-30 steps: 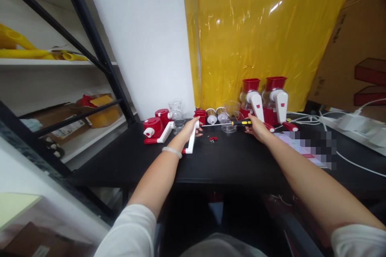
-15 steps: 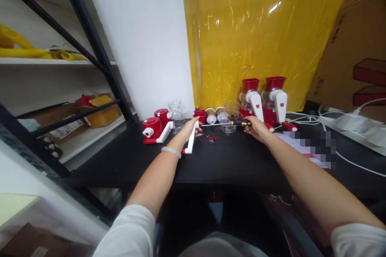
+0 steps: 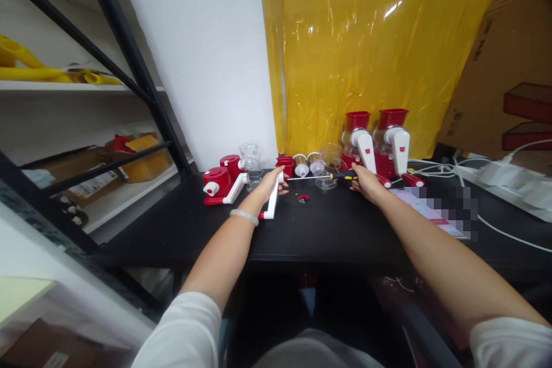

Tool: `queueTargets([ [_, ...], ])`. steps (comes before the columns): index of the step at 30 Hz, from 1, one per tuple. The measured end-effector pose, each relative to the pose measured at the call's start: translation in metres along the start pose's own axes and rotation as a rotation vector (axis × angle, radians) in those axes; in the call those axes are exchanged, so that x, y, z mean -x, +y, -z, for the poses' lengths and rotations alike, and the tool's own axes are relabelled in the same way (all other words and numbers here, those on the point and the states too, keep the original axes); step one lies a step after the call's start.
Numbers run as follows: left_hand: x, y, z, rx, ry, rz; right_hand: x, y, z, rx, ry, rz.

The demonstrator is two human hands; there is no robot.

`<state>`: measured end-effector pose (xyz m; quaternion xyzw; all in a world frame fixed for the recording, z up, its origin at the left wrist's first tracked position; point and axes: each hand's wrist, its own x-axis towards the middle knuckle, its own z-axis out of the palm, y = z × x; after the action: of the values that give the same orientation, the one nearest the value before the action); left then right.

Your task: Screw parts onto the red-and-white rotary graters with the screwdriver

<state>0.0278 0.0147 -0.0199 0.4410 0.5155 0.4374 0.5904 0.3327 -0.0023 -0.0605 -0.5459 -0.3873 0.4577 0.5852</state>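
My left hand (image 3: 271, 183) is closed round the top of a white crank handle (image 3: 272, 202) that stands on the black table (image 3: 207, 230). My right hand (image 3: 364, 183) grips a screwdriver (image 3: 332, 176) with a black and yellow handle; its thin shaft points left and its tip reaches the handle's top by my left hand. Small red pieces (image 3: 303, 198) lie on the table between my hands.
A red and white grinder base (image 3: 221, 186) lies left of my hand. Clear cups (image 3: 251, 156), metal drums (image 3: 301, 165) and two assembled red grinders (image 3: 379, 144) stand along a yellow sheet. Paper (image 3: 425, 214), cables and a power strip (image 3: 509, 186) lie right; shelves stand left.
Both hands keep their grip and place; the screwdriver stays against the handle's top. Only the camera shifts slightly.
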Motion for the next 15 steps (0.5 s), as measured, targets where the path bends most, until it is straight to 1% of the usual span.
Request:
queueTargets([
  [3, 0.0018, 0.001, -0.0005, -0.002, -0.005, 0.0, 0.0009, 0.0012, 0.0003, -0.043, -0.03, 0.007],
  [10, 0.002, 0.0001, 0.0002, -0.006, -0.013, -0.003, 0.0055, -0.006, -0.0025, -0.199, -0.011, -0.056],
  [12, 0.0011, -0.0003, 0.0004, -0.001, -0.011, -0.002, 0.0037, -0.0056, -0.0021, -0.184, 0.005, -0.057],
  [15, -0.0002, -0.0005, 0.0006, 0.005, -0.004, 0.001, -0.0002, -0.0019, -0.0005, -0.097, 0.004, -0.034],
])
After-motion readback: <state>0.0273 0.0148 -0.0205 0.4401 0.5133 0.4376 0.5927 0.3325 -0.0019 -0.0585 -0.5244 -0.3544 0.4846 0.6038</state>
